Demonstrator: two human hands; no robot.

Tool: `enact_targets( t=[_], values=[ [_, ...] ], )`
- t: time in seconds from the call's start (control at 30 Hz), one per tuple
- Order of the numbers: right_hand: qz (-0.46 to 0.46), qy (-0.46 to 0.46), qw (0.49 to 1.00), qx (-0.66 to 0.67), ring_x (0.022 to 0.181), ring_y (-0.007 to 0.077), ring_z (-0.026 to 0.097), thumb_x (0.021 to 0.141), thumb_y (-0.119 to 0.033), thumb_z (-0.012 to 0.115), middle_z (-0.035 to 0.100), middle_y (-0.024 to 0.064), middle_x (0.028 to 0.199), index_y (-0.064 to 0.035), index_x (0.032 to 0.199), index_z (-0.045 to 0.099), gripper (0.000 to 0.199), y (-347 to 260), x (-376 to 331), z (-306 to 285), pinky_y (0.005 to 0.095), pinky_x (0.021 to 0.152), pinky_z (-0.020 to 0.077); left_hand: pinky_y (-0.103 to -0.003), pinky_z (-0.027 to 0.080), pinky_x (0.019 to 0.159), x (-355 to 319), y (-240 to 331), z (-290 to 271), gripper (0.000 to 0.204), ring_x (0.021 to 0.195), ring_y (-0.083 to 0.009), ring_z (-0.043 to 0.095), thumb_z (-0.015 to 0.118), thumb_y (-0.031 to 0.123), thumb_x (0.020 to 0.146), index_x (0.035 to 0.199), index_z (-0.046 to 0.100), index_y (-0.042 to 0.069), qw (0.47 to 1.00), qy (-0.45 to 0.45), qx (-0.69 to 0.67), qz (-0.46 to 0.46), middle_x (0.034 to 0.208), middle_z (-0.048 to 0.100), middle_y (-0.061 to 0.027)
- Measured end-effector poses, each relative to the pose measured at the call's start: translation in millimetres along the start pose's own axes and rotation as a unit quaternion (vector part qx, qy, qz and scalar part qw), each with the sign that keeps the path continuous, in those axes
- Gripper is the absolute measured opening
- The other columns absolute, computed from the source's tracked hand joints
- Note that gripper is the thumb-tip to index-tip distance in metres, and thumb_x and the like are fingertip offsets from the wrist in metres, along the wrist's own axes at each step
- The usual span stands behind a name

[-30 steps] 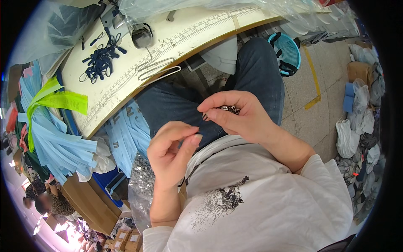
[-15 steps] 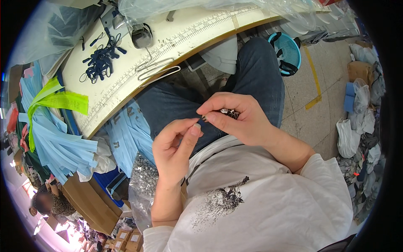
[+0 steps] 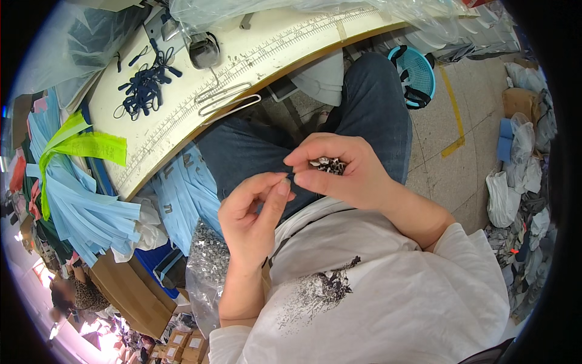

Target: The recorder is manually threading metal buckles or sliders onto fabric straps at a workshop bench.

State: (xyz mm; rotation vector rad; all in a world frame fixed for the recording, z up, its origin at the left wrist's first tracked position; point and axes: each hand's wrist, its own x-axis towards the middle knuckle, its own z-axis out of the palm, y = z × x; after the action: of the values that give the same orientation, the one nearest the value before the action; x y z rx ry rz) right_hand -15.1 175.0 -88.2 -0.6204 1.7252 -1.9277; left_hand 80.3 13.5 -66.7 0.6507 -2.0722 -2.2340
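Note:
Above my lap, my left hand (image 3: 251,212) and my right hand (image 3: 348,167) meet at the fingertips. The left thumb and forefinger are pinched together; whatever lies between them is too small to make out. A cluster of small dark-and-silver metal pieces (image 3: 329,165) sits in the curled right hand, which is closed round them; they may be zipper sliders. To the left of my legs hang light blue strips (image 3: 188,191) with small dark pieces on them.
On the white worktable (image 3: 285,51) lie dark blue cord pulls (image 3: 142,88), a bent metal wire rack (image 3: 227,100) and printed ruler marks. More light blue strips (image 3: 91,200) with a lime-green band (image 3: 79,142) hang left. A turquoise basket (image 3: 418,76) stands beyond my right knee.
The small dark piece and metal bit seen between the fingertips no longer show. More of the metal cluster is visible in my right hand. Both hands have barely moved.

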Motion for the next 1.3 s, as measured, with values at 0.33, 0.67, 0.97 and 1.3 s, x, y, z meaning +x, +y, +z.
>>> enact_targets(
  t=[0.33,0.67,0.97,1.3],
  values=[
    [0.099,-0.024,0.99,0.101,0.056,-0.0017,0.041,0.092,-0.015,0.064,0.058,-0.0047,0.075,-0.001,0.101,0.067,0.017,13.9,-1.6,5.0,0.0167,0.046,0.0298,-0.021,0.051,0.071,-2.0,-5.2,3.5,0.018,0.081,-0.0115,0.065,0.065,-0.009,0.084,0.102,0.064,-0.006,0.999,0.037,-0.008,0.031,0.093,0.067,-0.0092],
    [0.216,0.018,0.951,0.221,0.049,-0.0008,0.033,0.095,-0.019,0.06,0.05,-0.0054,0.066,-0.0006,0.1,0.062,0.019,-1.0,-2.5,-1.1,0.0177,0.041,0.0236,-0.024,0.053,0.077,0.9,-19.8,-7.4,0.023,0.085,-0.0151,0.067,0.065,-0.012,0.082,0.104,0.062,-0.007,0.996,-0.003,-0.086,0.029,0.094,0.067,-0.0125],
    [0.195,0.025,0.95,0.243,0.048,0.0003,0.033,0.096,-0.021,0.059,0.048,-0.0044,0.064,-0.0005,0.098,0.061,0.02,-7.7,-0.8,-0.3,0.0173,0.04,0.0235,-0.029,0.056,0.08,8.1,-27.9,-0.5,0.017,0.084,-0.0188,0.067,0.062,-0.013,0.084,0.1,0.061,-0.007,0.997,-0.027,-0.059,0.036,0.096,0.066,-0.0152],
    [0.207,0.04,0.936,0.281,0.047,0.0011,0.03,0.098,-0.024,0.055,0.044,-0.0038,0.061,-0.001,0.098,0.059,0.023,-5.8,-0.2,-0.3,0.0184,0.039,0.0214,-0.033,0.057,0.079,11.6,-28.0,-0.2,0.02,0.086,-0.0223,0.063,0.059,-0.014,0.083,0.1,0.058,-0.004,0.966,-0.072,-0.186,0.167,0.1,0.061,-0.0183]
  ],
)
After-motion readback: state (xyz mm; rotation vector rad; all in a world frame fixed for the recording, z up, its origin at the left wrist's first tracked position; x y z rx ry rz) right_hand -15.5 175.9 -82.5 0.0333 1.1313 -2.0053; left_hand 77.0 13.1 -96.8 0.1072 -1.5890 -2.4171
